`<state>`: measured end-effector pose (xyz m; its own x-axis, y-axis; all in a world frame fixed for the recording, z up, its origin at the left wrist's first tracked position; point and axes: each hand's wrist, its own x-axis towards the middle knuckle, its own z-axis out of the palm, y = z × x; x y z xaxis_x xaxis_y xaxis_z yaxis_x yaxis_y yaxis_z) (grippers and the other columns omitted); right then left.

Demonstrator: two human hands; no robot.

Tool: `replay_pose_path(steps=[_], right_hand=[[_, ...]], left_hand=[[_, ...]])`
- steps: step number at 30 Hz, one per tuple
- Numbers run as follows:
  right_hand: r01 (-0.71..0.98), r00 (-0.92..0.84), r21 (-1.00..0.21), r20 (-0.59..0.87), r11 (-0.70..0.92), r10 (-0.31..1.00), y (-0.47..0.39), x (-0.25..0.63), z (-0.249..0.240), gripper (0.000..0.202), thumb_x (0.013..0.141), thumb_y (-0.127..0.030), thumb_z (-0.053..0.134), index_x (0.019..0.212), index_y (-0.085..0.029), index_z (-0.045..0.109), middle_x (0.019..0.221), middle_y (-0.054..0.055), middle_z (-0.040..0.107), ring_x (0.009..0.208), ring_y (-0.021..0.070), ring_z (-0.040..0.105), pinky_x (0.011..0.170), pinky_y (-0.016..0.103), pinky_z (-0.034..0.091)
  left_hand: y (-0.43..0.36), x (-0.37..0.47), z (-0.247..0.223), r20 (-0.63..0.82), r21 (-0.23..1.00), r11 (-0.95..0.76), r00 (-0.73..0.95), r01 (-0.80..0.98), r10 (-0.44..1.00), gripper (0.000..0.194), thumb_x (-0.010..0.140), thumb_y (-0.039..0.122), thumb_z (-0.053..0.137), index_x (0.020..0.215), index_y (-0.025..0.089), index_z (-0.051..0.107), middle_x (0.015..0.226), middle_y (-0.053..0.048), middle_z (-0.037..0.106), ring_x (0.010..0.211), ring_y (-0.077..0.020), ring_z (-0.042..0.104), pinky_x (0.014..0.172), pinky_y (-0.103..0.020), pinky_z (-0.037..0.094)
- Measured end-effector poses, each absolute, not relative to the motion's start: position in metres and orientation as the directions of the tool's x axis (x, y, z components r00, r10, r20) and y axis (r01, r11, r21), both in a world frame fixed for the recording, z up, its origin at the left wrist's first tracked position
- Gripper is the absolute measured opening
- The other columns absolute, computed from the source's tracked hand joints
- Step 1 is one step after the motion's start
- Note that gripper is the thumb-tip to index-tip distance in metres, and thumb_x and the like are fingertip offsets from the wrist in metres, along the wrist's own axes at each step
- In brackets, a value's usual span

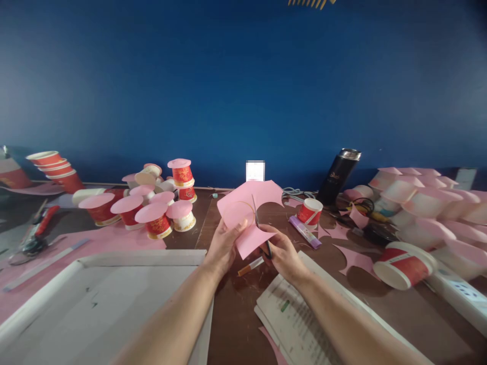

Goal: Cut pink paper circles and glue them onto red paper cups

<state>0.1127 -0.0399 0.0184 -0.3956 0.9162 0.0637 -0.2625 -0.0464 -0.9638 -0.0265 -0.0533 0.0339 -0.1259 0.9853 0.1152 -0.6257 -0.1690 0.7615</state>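
Note:
My left hand (225, 244) grips a sheet of pink paper (236, 203) by its lower left part, thumb on top. A round outline is drawn on the sheet, and a curved piece is cut out of its right side. In my right hand (282, 249) are dark-handled scissors (269, 248), with the fingers around the handles. Their blades lie at the paper, beside the drawn circle. Just below the hands, a brown and white stick-like item (250, 266) rests on the brown table (232, 314).
Red paper cups (154, 221) topped with pink discs stand at left, behind a white tray (140, 257). Right are a purple package (305, 232), a red cup (310, 213), a black thermos (337, 177), pink scraps (357, 258), more disc-topped cups (429, 195), a power strip (464, 291) and printed papers (294, 309).

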Motion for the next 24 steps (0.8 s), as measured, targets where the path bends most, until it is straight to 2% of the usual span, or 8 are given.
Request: replay_pose_path(steps=[5,13,24], right_hand=[[-0.258,-0.390,-0.965,0.053,-0.054,0.919,-0.043,0.111,0.025,0.054,0.062,-0.048,0.078,0.102,-0.016,0.062,0.057,-0.003,0.057,0.043,0.0059,0.038,0.039,0.019,0.027],[-0.274,-0.417,-0.959,0.049,-0.074,0.908,-0.044,0.110,0.030,0.048,0.059,-0.045,0.080,0.096,-0.017,0.067,0.061,-0.001,0.057,0.053,0.0100,0.047,0.048,0.022,0.035],[-0.279,-0.421,-0.960,0.086,-0.039,0.903,-0.041,0.111,0.024,0.035,0.069,-0.033,0.074,0.100,-0.018,0.070,0.065,0.000,0.059,0.055,0.0094,0.046,0.051,0.022,0.036]], left_hand=[[-0.050,-0.033,0.036,0.120,0.740,-0.205,-0.175,-0.640,0.977,0.048,0.078,0.030,0.068,0.122,0.020,0.053,0.110,-0.010,0.067,0.094,-0.0225,0.066,0.085,-0.035,0.050],[-0.049,-0.039,0.034,0.164,0.750,-0.246,-0.187,-0.614,0.969,0.050,0.074,0.022,0.071,0.121,0.021,0.053,0.099,-0.006,0.068,0.089,-0.0207,0.066,0.080,-0.034,0.050],[-0.048,-0.041,0.035,0.170,0.753,-0.265,-0.212,-0.602,0.963,0.047,0.071,0.021,0.071,0.116,0.019,0.056,0.093,-0.006,0.068,0.085,-0.0199,0.065,0.080,-0.034,0.048]])
